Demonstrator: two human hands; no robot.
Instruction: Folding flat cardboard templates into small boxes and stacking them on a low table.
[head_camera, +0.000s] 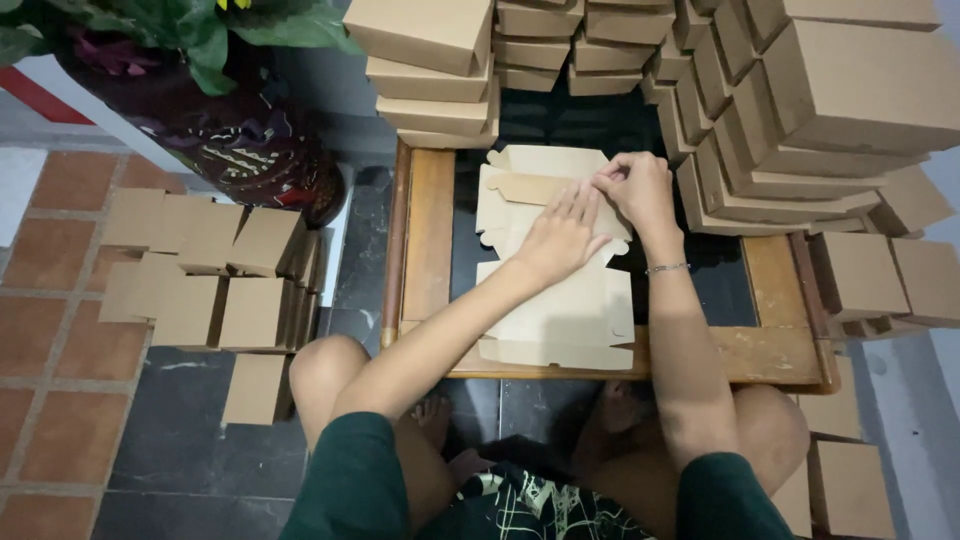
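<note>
Stacks of folded brown cardboard boxes (800, 110) ring a wood-framed dark surface (430, 240). On it lies a flat, matte die-cut cardboard sheet (560, 310). The left hand (560, 238) presses it open-palmed; the right hand (637, 187) pinches a flap, fingers curled.

Stacks of folded brown cardboard boxes (440, 70) fill the top centre of the frame, and a leaning pile of more boxes (800, 130) runs down the upper right. At left, smaller assembled boxes (215, 290) sit in rows on the terracotta-and-dark tiled floor (60, 350). In the upper left stands a dark patterned plant pot (240, 140) with green leaves (190, 30).
</note>
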